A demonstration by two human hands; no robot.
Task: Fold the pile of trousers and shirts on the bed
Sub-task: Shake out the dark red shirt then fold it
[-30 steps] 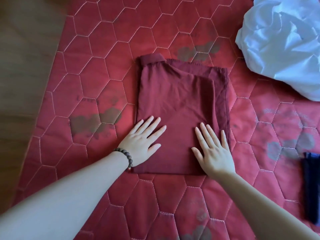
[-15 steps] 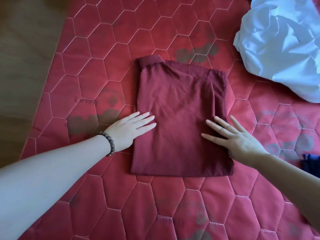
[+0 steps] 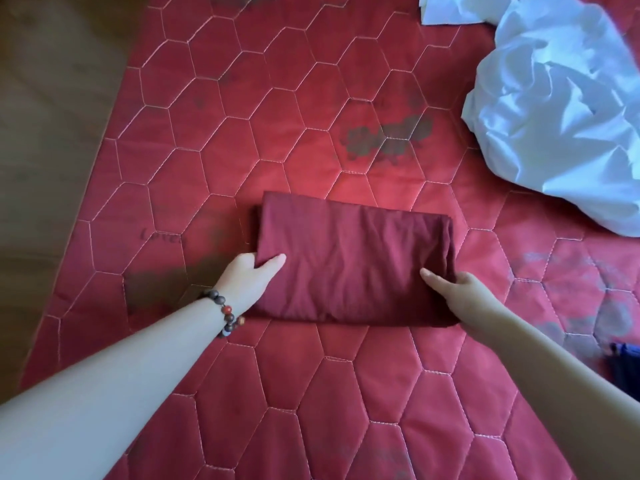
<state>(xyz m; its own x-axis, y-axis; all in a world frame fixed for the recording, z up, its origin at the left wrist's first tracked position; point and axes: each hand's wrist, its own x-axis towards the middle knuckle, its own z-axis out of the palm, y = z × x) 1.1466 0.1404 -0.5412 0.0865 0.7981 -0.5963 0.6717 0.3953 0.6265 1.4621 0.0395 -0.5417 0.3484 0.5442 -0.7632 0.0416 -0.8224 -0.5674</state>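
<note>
A maroon garment lies folded into a wide, short rectangle on the red quilted bed cover. My left hand, with a bead bracelet at the wrist, grips the garment's left edge, thumb on top and fingers tucked under. My right hand holds the right edge the same way, thumb on top of the cloth. A crumpled white garment lies in a heap at the upper right of the bed.
A dark navy piece of clothing shows at the right edge of the frame. A wooden floor runs along the left side of the bed. Dark printed patches mark the cover.
The maroon garment was a tall rectangle under my flat hands. It has been folded over towards me into half its height, and both hands now grip its side edges.
</note>
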